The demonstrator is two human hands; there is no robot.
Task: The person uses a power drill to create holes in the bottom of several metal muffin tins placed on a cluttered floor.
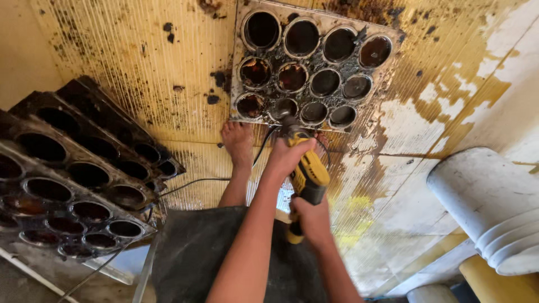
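- Grimy, yellow-stained flooring everywhere underfoot.
- Right hand (312,220) wraps the rear grip of the yellow power tool (306,178).
- Left hand (287,154) clamps its front; tool's long axis runs toward twelve o'clock.
- Tip meets blackened muffin tray (312,63), bottom row, beyond both hands.
- Stacked trays (73,179) at nine o'clock.

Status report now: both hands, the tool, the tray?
Both hands, left and right, grip yellow power tool. Tip in a cup of dirty tray. Foot at tray edge.

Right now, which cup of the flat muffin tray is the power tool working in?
The second cup from the left in the nearest row of the flat muffin tray. The yellow power tool has its tip inside; no other cup has it.
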